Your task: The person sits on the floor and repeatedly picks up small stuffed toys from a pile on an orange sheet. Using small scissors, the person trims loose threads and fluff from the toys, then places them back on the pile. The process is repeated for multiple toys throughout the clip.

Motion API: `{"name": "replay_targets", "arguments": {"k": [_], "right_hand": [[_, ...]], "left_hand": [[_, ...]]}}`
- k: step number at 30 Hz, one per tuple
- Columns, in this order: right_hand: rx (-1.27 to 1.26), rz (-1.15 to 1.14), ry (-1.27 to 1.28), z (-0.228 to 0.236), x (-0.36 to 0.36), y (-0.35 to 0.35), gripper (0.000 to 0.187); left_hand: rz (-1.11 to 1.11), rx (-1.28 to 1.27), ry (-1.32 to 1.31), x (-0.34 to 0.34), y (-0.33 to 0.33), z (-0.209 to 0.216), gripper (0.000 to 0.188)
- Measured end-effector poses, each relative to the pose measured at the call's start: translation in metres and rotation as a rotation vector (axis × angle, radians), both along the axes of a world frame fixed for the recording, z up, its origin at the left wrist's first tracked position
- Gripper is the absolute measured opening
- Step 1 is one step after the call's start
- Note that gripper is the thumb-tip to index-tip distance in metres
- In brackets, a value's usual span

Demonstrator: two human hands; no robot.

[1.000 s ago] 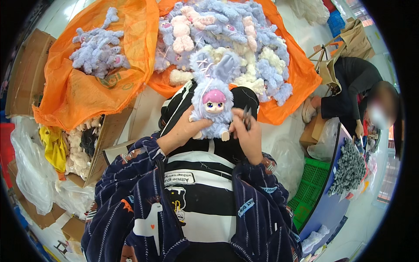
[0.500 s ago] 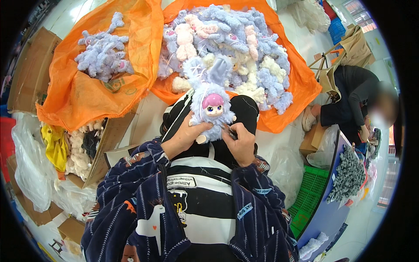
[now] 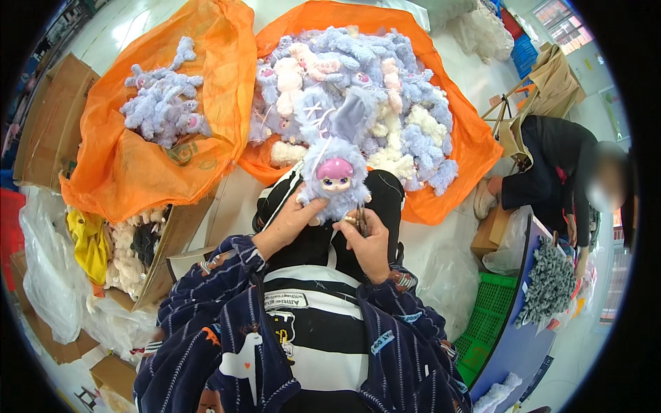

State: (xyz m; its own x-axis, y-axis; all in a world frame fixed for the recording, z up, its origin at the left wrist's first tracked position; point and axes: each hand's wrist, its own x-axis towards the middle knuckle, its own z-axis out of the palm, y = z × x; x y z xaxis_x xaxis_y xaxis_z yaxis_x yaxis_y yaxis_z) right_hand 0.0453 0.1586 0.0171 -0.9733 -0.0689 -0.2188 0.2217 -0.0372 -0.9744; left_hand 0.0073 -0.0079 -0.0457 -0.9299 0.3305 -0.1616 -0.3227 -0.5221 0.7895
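A pale blue plush doll (image 3: 346, 196) with long ears, pink moulded hair and a hard face sits upright over my lap, its face toward me. My left hand (image 3: 289, 224) is closed round the lower side of its body, thumb on the front. At the doll's lower right my right hand (image 3: 368, 241) is closed on a small dark metal tool (image 3: 360, 219), close against the foot. The tool's kind is too small to make out. White thread shows across one ear and beside the head.
An orange sack (image 3: 475, 162) spread ahead bears a heap of blue, pink and cream plush toys (image 3: 351, 58). Another orange sack (image 3: 155, 162) at left holds fewer blue ones (image 3: 162, 96). Green crates (image 3: 485, 310) and a blue-topped table (image 3: 509, 337) stand right, near a bending person (image 3: 551, 155).
The doll has tipped and come slightly down, its ears now over the heap. My right hand has moved down and left with the metal tool, toward the doll's foot.
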Motion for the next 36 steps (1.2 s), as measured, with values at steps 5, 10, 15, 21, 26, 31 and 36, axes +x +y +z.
{"name": "replay_targets", "arguments": {"k": [5, 10, 15, 21, 26, 31, 36], "right_hand": [[0.878, 0.218, 0.71, -0.019, -0.005, 0.004, 0.019], [0.461, 0.214, 0.678, -0.022, -0.002, 0.003, 0.023], [0.074, -0.001, -0.099, 0.001, -0.008, 0.006, 0.045], [0.21, 0.015, 0.149, -0.014, -0.008, -0.007, 0.047], [0.196, 0.21, 0.077, -0.019, -0.01, -0.003, 0.042], [0.197, 0.015, 0.071, -0.013, -0.023, 0.009, 0.02], [0.276, -0.237, 0.093, -0.023, -0.048, 0.03, 0.017]], "left_hand": [[0.251, 0.035, 0.09, -0.006, -0.009, 0.035, 0.055], [0.287, 0.3, -0.218, -0.015, -0.025, 0.003, 0.046], [0.163, 0.323, -0.137, -0.015, -0.017, 0.004, 0.043], [0.299, -0.129, 0.06, -0.007, 0.002, 0.007, 0.069], [0.259, -0.079, 0.024, -0.019, -0.034, -0.002, 0.067], [0.703, 0.373, 0.1, -0.063, -0.158, 0.018, 0.048], [0.55, 0.103, -0.068, -0.104, -0.142, -0.006, 0.04]]}}
